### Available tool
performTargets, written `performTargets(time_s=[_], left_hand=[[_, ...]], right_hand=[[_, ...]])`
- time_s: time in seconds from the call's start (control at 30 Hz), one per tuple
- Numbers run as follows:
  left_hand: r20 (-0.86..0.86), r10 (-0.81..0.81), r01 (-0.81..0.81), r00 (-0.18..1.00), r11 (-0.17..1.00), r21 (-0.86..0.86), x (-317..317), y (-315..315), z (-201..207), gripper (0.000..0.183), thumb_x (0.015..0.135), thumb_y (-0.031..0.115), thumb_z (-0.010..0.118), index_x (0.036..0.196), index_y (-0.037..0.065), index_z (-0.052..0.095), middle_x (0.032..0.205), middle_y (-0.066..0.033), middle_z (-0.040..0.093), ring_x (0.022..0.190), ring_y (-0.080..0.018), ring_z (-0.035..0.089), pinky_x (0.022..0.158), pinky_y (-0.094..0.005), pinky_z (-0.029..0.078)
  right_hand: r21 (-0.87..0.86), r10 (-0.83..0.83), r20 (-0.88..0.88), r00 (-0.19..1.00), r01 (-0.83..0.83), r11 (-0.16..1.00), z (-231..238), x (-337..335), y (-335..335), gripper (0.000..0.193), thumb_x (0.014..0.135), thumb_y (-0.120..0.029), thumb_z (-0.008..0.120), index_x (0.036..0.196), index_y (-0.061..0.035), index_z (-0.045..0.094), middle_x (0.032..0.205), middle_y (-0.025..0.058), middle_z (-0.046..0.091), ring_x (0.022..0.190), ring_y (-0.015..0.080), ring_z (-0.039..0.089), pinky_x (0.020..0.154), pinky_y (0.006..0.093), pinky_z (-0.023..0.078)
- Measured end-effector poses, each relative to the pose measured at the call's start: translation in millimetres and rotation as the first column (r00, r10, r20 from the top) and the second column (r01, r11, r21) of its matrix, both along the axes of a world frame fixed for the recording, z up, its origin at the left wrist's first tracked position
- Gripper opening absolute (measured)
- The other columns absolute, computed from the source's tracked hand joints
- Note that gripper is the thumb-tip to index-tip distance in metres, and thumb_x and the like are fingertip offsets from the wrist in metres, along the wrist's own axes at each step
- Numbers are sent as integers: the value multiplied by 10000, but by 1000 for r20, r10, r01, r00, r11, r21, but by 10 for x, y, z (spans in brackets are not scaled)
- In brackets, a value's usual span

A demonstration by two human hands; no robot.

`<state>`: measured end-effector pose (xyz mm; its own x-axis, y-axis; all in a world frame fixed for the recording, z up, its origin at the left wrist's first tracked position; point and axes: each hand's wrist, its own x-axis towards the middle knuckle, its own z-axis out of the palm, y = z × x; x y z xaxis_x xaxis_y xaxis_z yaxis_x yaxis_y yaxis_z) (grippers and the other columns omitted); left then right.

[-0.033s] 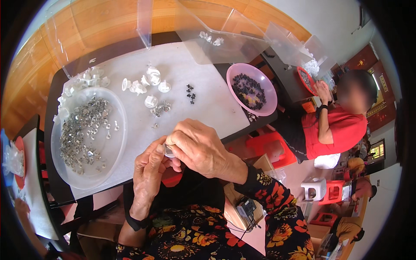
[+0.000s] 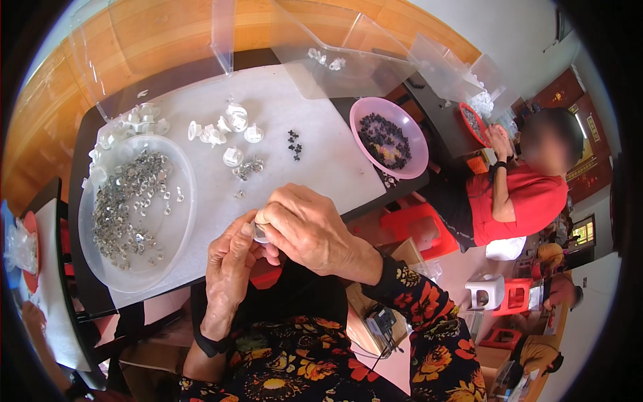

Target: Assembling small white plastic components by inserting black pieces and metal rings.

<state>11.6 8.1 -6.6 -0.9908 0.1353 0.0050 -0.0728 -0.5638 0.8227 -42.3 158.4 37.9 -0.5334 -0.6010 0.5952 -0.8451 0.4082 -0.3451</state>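
Just past the table's near edge, my left hand and my right hand meet, fingers pinched together. Between the fingertips of both is a small white plastic part, mostly covered by them. On the white table sheet beyond lie several round white plastic parts and a little heap of shiny metal clips. Farther right are small black parts. To the left, a clear oval tray holds many metal pieces.
A pink bowl of black parts stands at the table's right corner. White parts are piled behind the tray, and clear plastic panels rise at the back. A person in red works at the right, near a red stool.
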Motion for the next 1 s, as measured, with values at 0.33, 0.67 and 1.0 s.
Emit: performTargets(time_s=[0.33, 0.67, 1.0], left_hand=[[3, 20, -20, 1000, 1000, 3, -15, 29, 57, 460, 978, 325, 466, 1152, -94, 544, 944, -99, 603, 770, -144, 569, 686, -277, 492], [18, 7, -6, 1000, 999, -53, -13, -29, 23, 425, 973, 326, 473, 1135, -58, 557, 972, -99, 614, 864, -151, 599, 727, -274, 509], [25, 19, -18, 1000, 1000, -13, -16, -17, 19, 394, 979, 304, 457, 1129, -48, 551, 943, -92, 615, 834, -148, 607, 695, -282, 516]], right_hand=[[-6, -15, 5, 1000, 15, 1000, 17, 111, 58, 262, 672, 29, 658, 923, -4, 590, 821, 75, 544, 696, 232, 551, 575, 337, 475], [-90, 87, 250, 964, -67, 994, -16, 56, 129, 290, 689, -53, 696, 966, -24, 615, 790, 73, 542, 713, 220, 571, 614, 327, 489], [-94, 19, 227, 974, 3, 996, -56, 136, 97, 323, 705, -63, 708, 1017, -63, 623, 836, 36, 546, 764, 200, 594, 670, 312, 500]])
